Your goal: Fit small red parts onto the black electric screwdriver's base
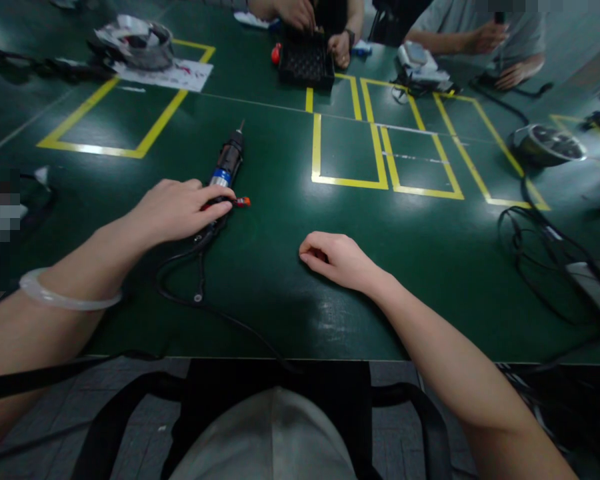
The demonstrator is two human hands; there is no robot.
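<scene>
My left hand (177, 210) lies over the rear end of a black electric screwdriver (228, 160) that rests flat on the green table (260, 267), tip pointing away from me. Its fingers are curled round the body near a small red-orange part (243, 201). The tool's black cable (200, 293) loops toward me over the table edge. A clear bangle (65, 299) sits on my left wrist. My right hand (337, 259) rests on the table to the right, fingers curled under in a loose fist, holding nothing I can see.
Yellow tape rectangles (350, 150) mark the table. A metal bowl on paper (140, 43) stands far left. Other people's hands (340, 47) work at a black tray (305, 63) at the far edge. A round fan-like part (550, 143) and cables (535, 253) lie right.
</scene>
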